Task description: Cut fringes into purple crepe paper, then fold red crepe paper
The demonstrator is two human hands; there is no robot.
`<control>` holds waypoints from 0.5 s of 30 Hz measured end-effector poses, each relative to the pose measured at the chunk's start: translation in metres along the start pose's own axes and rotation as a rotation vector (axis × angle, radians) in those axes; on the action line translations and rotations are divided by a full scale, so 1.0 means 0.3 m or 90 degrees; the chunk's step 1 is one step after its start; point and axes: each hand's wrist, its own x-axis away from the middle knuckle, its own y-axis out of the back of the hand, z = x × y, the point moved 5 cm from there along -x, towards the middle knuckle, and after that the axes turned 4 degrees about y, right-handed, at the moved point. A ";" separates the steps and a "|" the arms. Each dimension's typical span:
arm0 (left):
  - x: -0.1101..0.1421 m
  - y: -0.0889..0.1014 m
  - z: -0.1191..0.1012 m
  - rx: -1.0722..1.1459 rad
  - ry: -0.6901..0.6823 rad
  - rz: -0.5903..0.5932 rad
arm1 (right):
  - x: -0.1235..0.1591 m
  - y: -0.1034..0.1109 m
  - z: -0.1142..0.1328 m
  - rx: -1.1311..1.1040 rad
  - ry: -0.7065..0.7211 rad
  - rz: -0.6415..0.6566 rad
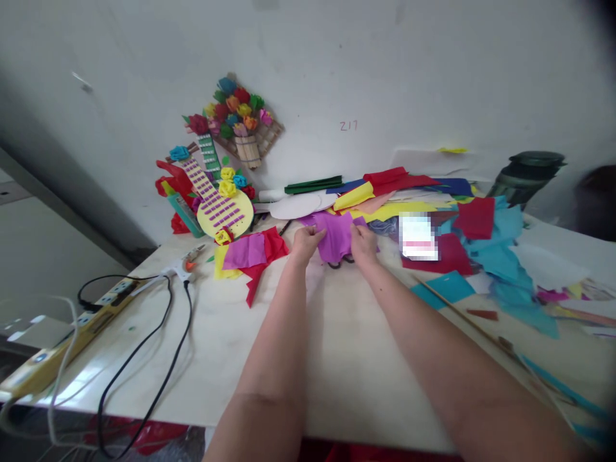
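Note:
A sheet of purple crepe paper [333, 237] is stretched between my two hands, above the middle of the table. My left hand [307, 244] pinches its left edge. On the opposite side, my right hand [364, 242] has its fingers closed on the right edge. Dark loops that look like scissor handles [333, 264] peek out below the paper; the rest of them is hidden. To the left lie a smaller purple piece [245, 251], red paper [276, 245] and yellow paper [224, 264].
A glue gun [183, 264] with a black cord lies left, near a yellow power strip [72, 340]. Paper-flower crafts [226, 215] lean on the wall. Coloured papers [399, 179] are piled behind. On the right are blue scraps [500, 237], a thin stick [462, 314] and a dark bottle [522, 179].

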 end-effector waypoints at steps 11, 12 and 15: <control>-0.009 0.111 -0.190 -0.311 -0.059 -0.049 | 0.004 0.009 0.020 -0.053 0.002 -0.002; -0.005 0.116 -0.205 -0.324 -0.077 -0.053 | 0.003 0.009 0.024 -0.051 0.009 -0.001; 0.006 0.124 -0.229 -0.360 -0.110 -0.063 | 0.001 0.003 0.025 -0.070 0.016 -0.002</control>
